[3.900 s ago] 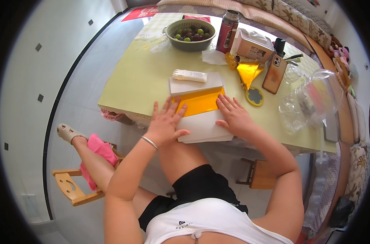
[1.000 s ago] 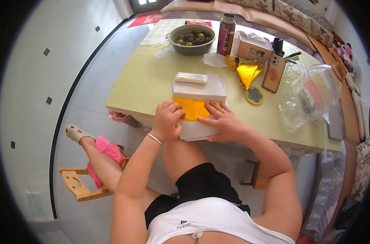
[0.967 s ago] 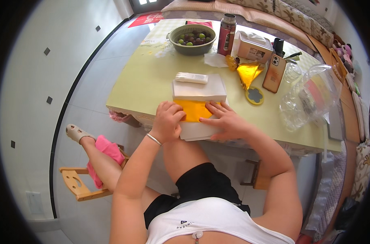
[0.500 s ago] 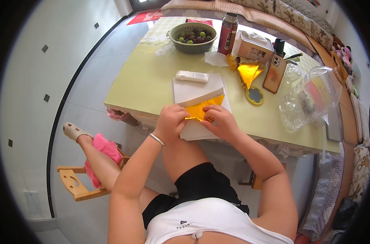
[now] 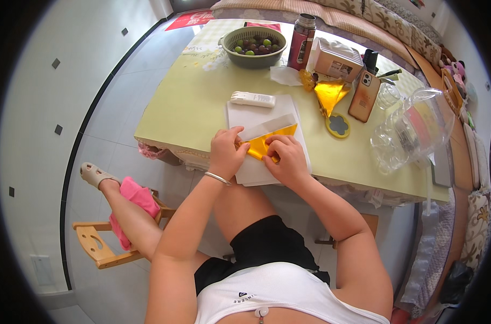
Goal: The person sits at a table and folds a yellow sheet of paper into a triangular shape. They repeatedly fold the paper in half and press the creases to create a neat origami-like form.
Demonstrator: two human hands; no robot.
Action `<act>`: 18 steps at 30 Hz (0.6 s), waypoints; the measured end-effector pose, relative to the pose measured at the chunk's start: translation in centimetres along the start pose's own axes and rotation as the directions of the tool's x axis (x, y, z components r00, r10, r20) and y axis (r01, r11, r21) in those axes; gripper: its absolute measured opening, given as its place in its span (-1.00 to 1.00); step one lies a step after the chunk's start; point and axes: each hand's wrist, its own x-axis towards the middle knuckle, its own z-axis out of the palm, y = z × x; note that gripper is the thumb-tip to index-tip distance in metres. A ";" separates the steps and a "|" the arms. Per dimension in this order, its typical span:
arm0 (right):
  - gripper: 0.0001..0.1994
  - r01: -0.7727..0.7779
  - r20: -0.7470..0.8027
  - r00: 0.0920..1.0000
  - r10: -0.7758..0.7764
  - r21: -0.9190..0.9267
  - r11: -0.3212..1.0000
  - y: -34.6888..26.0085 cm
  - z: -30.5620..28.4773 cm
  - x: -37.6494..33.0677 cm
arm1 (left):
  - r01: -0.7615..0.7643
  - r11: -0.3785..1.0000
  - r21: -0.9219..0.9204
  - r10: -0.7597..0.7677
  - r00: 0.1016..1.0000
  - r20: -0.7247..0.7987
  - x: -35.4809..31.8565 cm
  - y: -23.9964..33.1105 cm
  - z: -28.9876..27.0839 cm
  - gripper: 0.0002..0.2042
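A sheet of shiny gold foil paper [image 5: 260,144], partly folded with a pale strip along its far side, lies on a white pad of paper [image 5: 299,141] at the table's front edge. My left hand [image 5: 227,152] holds the foil's left end between thumb and fingers. Bent over the near right part of the foil is my right hand [image 5: 286,157], its fingertips pinching the lower edge. A white box-cutter-like tool [image 5: 253,99] rests on the far end of the pad. Beyond it to the right lies a folded gold foil cone [image 5: 330,96].
On the table [image 5: 175,108] stand a grey-green colander [image 5: 253,62] of grapes, a dark red thermos [image 5: 301,43] and a tissue box [image 5: 337,59]. A phone [image 5: 364,97], a yellow-rimmed flower-shaped item [image 5: 339,127] and a clear plastic bag [image 5: 412,129] lie right. A wooden chair [image 5: 97,245] stands lower left.
My left hand has turned, its thumb now lying across the foil's left end. My right hand has shifted slightly, and the foil's near edge has been folded or turned differently.
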 end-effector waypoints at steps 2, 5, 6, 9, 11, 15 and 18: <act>-0.83 0.008 -0.023 1.000 -0.008 -0.029 1.000 -0.2 0.1 0.1 | 0.007 1.000 0.003 -0.007 1.000 -0.016 -0.1 0.0 0.2 -0.59; -0.72 0.072 -0.076 0.994 -0.076 -0.059 0.996 -0.3 0.3 0.0 | 0.013 1.000 0.019 -0.013 1.000 -0.029 -0.2 0.0 0.4 -0.60; -0.69 0.060 -0.044 0.997 -0.064 -0.077 0.995 -0.1 0.4 0.0 | 0.011 1.000 0.023 -0.011 0.999 -0.032 -0.2 0.0 0.4 -0.60; -0.63 0.041 0.022 0.999 -0.038 -0.133 0.990 0.3 0.8 -0.3 | 0.014 0.999 0.033 -0.013 0.999 -0.040 -0.2 0.1 0.6 -0.61; -0.63 0.045 0.027 0.999 -0.041 -0.167 0.985 0.1 0.9 -0.2 | 0.026 0.999 0.039 -0.024 0.999 -0.043 -0.2 0.2 0.6 -0.62; -0.64 0.054 0.043 0.998 -0.046 -0.220 0.974 0.1 1.1 -0.3 | 0.003 0.996 0.085 0.002 0.998 -0.057 -0.4 0.3 0.7 -0.63; -0.64 0.071 0.070 0.996 -0.054 -0.273 0.959 0.1 1.1 -0.1 | -0.004 0.981 0.191 0.024 0.995 -0.101 -0.7 0.2 0.7 -0.63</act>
